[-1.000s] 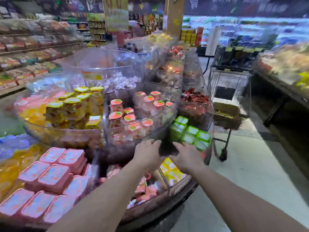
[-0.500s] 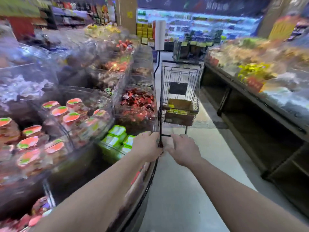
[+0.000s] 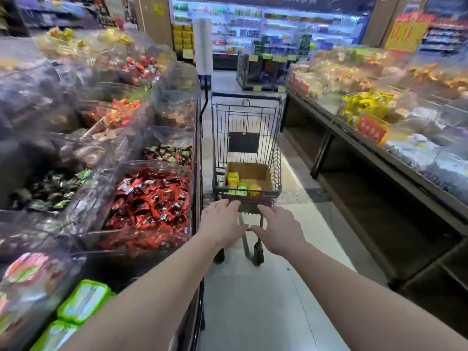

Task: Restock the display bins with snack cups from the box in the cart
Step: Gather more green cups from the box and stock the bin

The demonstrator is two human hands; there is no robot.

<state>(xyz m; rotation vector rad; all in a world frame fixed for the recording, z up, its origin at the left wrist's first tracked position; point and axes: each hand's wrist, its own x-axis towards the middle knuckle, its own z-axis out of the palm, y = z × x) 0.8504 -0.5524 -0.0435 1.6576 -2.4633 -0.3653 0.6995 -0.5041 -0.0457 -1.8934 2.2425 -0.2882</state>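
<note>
- Green-lidded tubs (image 3: pixel 83 301) sat nearest, low left, in the clear bins (image 3: pixel 157 168).
- Both arms reached forward: left hand (image 3: pixel 221 224) and right hand (image 3: pixel 279 230) were empty, fingers spread loose, just short of the cart (image 3: pixel 247 138).
- Contact with cart handle: couldn't tell.
- Box (image 3: pixel 249 177) sat in the cart basket, a few yellow and green cups (image 3: pixel 236 184) inside.
- Red wrapped sweets (image 3: pixel 149 203) filled the bin left of the cart.

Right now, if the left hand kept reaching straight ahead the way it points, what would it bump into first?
Probably the near rim of the cart, just beyond the left hand's fingertips. Past that sits the cardboard box with the snack cups. Depth is hard to judge here.
</note>
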